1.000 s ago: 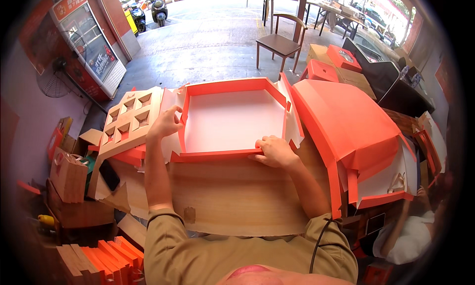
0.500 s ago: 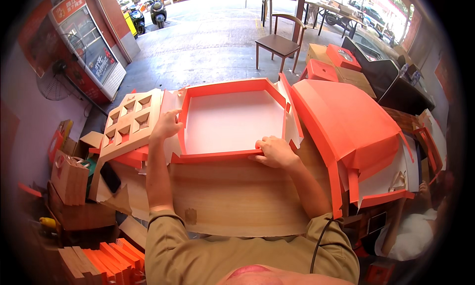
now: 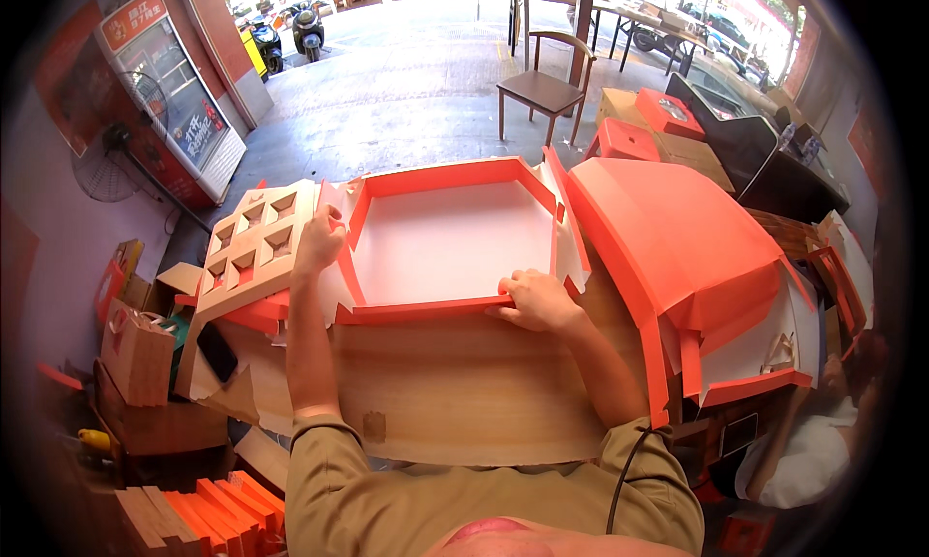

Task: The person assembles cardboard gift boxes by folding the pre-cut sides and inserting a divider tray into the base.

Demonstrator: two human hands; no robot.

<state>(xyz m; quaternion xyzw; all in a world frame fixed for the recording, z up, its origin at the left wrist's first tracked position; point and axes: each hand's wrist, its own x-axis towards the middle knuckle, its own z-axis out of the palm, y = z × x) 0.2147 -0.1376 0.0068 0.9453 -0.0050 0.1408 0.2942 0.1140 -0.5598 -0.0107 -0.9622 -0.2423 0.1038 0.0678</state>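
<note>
An orange-rimmed, white-bottomed cardboard box tray [image 3: 445, 242] lies on a wooden table [image 3: 455, 392]. My left hand [image 3: 317, 240] grips the tray's left wall flap near its far corner. My right hand [image 3: 535, 301] presses on the near orange wall close to its right corner, fingers curled over the edge. A tan cardboard divider insert [image 3: 254, 250] with diamond-shaped cutouts sits just left of my left hand.
A stack of flat orange box blanks [image 3: 677, 257] lies right of the tray. Paper bags [image 3: 135, 349] and a pile of orange cardboard pieces [image 3: 208, 513] sit at the lower left. A wooden chair [image 3: 544, 88] stands beyond the table; a glass-door fridge [image 3: 169, 97] stands at the far left.
My left hand has slid a little along the tray's left flap toward the far corner. My right hand has stayed on the near wall.
</note>
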